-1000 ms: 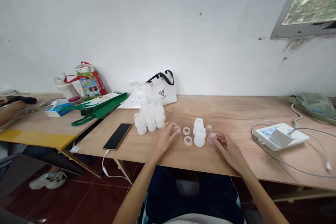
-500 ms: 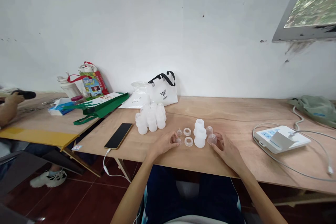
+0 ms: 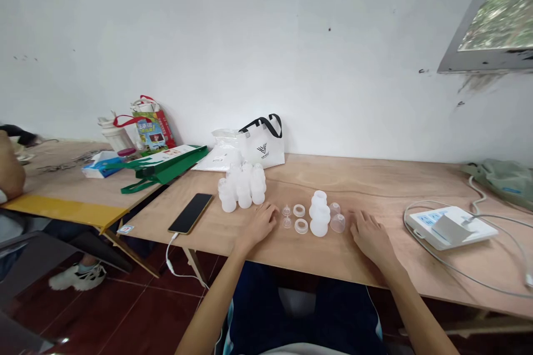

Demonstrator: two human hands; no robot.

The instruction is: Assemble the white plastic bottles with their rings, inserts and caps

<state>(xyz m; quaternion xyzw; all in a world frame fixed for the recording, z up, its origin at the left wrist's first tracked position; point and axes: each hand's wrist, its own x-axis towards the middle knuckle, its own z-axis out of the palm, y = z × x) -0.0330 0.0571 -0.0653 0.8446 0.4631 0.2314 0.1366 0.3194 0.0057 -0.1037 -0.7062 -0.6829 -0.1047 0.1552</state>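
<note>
My left hand (image 3: 259, 227) rests palm down on the table with its fingers spread, holding nothing. Just right of it are two see-through bottle nipples (image 3: 287, 222), one behind the other. Then come two white screw rings (image 3: 301, 226) and a short row of open white baby bottles (image 3: 318, 226), standing upright. Two see-through dome caps (image 3: 337, 223) sit right of the bottles. My right hand (image 3: 372, 237) lies flat beside the caps, fingers apart, touching only the wood. Behind my left hand stands a cluster of several capped white bottles (image 3: 244, 188).
A black phone (image 3: 191, 213) on a cable lies at the left. Behind are a white bag (image 3: 266, 147) and a green bag (image 3: 166, 163). A white power box (image 3: 449, 226) with looping cables stands right. Another person's arm (image 3: 10, 169) shows at the neighbouring table.
Both hands have drawn away from the parts. My left hand left the nipples and moved left; my right hand released the dome cap and moved right. The view shifted slightly.
</note>
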